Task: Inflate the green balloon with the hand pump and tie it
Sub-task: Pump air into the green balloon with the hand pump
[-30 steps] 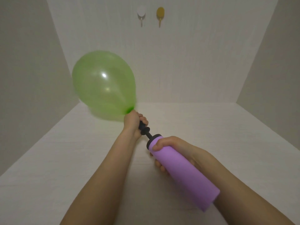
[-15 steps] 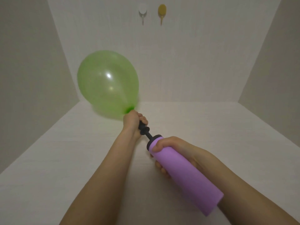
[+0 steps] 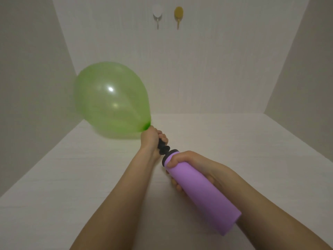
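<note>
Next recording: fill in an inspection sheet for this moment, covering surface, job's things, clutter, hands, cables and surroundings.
Surface: pale table, wood-grain.
Job's things: green balloon inflated, untied, neck at the black nozzle; purple pump held slanted.
Clutter: nothing seen.
Hands: left hand grips balloon neck and nozzle; right hand grips the pump barrel.
Cables: nothing seen.
Surroundings: pale walls on three sides; white hook and yellow hook on the back wall.

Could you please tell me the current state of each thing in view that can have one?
Translucent green rubber balloon: inflated, neck in the left hand.
Purple cylindrical hand pump: tilted, black nozzle towards the balloon.
Left hand: grips balloon neck and nozzle.
Right hand: grips the pump's barrel.
White wall hook: bare.
Yellow wall hook: bare.
</note>
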The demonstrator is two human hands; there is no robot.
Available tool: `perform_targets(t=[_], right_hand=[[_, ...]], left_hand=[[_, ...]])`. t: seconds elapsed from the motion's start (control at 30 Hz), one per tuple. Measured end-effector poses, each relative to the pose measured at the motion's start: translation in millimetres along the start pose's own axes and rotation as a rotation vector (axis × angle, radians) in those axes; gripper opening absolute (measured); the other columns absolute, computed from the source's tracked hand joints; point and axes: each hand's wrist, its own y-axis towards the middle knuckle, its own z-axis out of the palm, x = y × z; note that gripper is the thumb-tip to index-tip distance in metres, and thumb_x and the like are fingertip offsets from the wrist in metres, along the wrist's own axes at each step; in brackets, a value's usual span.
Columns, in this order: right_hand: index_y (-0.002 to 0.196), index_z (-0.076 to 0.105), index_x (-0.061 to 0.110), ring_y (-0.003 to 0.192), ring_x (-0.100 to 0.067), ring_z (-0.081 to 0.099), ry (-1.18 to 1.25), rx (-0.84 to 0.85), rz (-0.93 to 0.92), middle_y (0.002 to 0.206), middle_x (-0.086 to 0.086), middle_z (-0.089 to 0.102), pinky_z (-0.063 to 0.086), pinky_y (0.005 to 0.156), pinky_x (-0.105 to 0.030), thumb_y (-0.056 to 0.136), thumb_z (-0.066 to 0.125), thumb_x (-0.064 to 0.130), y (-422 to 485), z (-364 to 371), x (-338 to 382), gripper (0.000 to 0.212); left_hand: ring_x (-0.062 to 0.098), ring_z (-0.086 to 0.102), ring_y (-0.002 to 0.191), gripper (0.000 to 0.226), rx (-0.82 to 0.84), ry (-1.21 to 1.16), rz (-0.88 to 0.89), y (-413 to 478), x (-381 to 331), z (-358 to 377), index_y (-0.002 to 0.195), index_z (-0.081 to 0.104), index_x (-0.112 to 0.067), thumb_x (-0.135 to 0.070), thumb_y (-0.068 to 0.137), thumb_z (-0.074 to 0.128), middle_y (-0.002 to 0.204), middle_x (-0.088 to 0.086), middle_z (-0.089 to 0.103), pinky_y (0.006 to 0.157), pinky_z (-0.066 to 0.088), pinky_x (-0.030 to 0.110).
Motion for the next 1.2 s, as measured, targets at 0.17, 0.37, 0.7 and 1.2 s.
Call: perform_targets(t=[0.17, 0.37, 0.7, 1.2], right_hand=[[0.077, 0.055, -0.001, 0.042, -0.023, 0.056, 0.036, -0.018, -0.016, 0.054, -0.013, 0.058, 0.047, 0.049, -0.022, 0.079, 0.059, 0.024, 6.9, 2.1, 4.2, 0.026], [0.085, 0.057, -0.001, 0.044, -0.021, 0.057, -0.025, 0.003, 0.030, 0.058, -0.012, 0.060, 0.048, 0.046, -0.020, 0.078, 0.060, 0.024, -7.6, -4.2, -3.7, 0.026], [0.080, 0.057, -0.003, 0.043, -0.022, 0.058, 0.014, -0.028, 0.003, 0.056, -0.013, 0.060, 0.048, 0.046, -0.021, 0.078, 0.061, 0.024, -1.2, -1.1, -1.3, 0.027], [0.084, 0.057, -0.002, 0.044, -0.023, 0.058, -0.009, -0.024, -0.002, 0.057, -0.013, 0.060, 0.048, 0.047, -0.021, 0.078, 0.061, 0.024, -4.2, 2.2, -1.7, 0.027]], left_hand=[[0.006, 0.027, 0.023, 0.032, 0.011, 0.053, 0.001, -5.0, 9.5, 6.9, 0.064, 0.027, -0.016, -0.008, 0.095, 0.021, 0.058, -0.003, 0.025, 0.033, 0.024, 0.008], [0.005, 0.028, 0.022, 0.033, -0.033, -0.063, 0.010, 1.1, -6.5, -6.9, 0.063, 0.031, -0.014, -0.002, 0.091, 0.019, 0.042, -0.004, 0.031, 0.033, 0.025, 0.007], [0.006, 0.028, 0.023, 0.031, -0.010, 0.017, 0.010, -5.1, 1.3, 2.7, 0.063, 0.030, -0.012, -0.001, 0.091, 0.019, 0.054, -0.001, 0.028, 0.032, 0.025, 0.009], [0.006, 0.027, 0.024, 0.032, -0.021, -0.013, 0.015, -3.1, -3.4, -2.6, 0.062, 0.029, -0.014, -0.002, 0.090, 0.019, 0.052, -0.003, 0.027, 0.033, 0.025, 0.008]])
